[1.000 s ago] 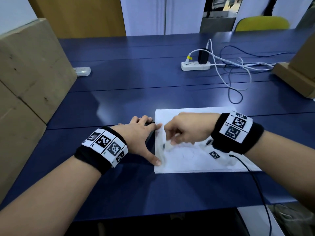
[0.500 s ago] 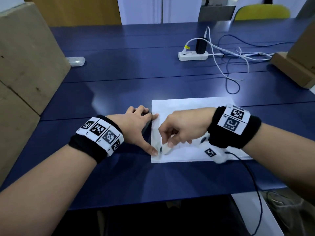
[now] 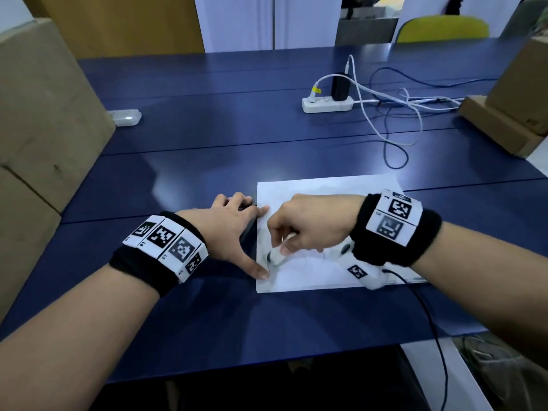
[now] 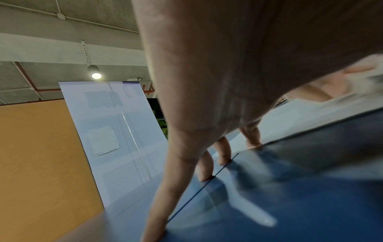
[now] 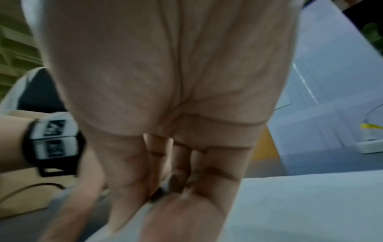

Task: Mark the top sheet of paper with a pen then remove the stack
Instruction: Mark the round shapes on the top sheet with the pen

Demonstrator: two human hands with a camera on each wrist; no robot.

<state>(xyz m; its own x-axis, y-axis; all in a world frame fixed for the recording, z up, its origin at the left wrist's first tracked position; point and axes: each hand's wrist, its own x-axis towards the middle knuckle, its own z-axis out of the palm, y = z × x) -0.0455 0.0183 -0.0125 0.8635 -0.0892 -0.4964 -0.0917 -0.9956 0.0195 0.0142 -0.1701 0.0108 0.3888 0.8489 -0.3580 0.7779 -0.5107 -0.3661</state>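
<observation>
- Right hand (image 3: 311, 225) is over the paper stack (image 3: 332, 232), fingers curled tight around a white pen (image 3: 278, 256).
- Pen tip sits at the stack's near-left corner, close to the left thumb. Motion blur there, so tip contact with the top sheet is probable, not confirmed.
- Faint scribbled lines show on the top sheet just right of the pen.
- Left hand (image 3: 234, 229) is flat and spread, holding nothing. Thumb tip presses the stack's near-left edge, index tip touches the left edge further back.
- In the left wrist view the other fingers (image 4: 204, 165) plant on the worktop (image 3: 207, 137), along a seam between panels.
- Stack lies flat on the dark blue worktop, near the front edge, right of centre, square to it.
- The right wrist view is blurred; only curled fingers (image 5: 128, 163) and something dark pinched between them can be made out.
- Both wrists carry black bands with printed marker tags; a thin black cable (image 3: 430, 315) runs from the right band off the worktop's front edge.
- Further back: white power strip (image 3: 327, 103) with a black adapter plugged in, and loose white and blue cables (image 3: 394, 114) trailing right.
- Cardboard boxes (image 3: 44, 114) on the left side, another box (image 3: 510, 114) at the right edge.
- Small white gadget (image 3: 124, 117) beside the left boxes.
- Yellow chair (image 3: 441, 29) behind the worktop.
</observation>
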